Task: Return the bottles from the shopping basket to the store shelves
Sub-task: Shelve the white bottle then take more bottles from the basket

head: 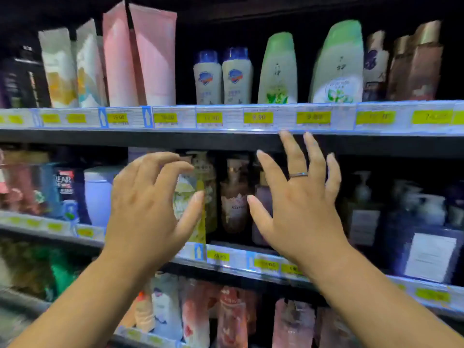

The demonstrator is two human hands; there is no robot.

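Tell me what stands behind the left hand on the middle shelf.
A clear bottle with a yellow-green floral label shows between the left hand's thumb and fingers. The hand covers its left side and whatever stands beside it.

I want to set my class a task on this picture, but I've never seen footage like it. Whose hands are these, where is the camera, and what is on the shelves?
There is no machine here. A person wears one camera on the head, so you look forward and down along their own arms. The left hand has its fingers bent in front of a yellowish bottle on the middle shelf; whether it touches the bottle I cannot tell. The right hand, which wears a ring, is spread open and holds nothing. The top shelf carries pink tubes, two blue-capped bottles and green-topped bottles, above yellow price tags. The shopping basket is not in view.
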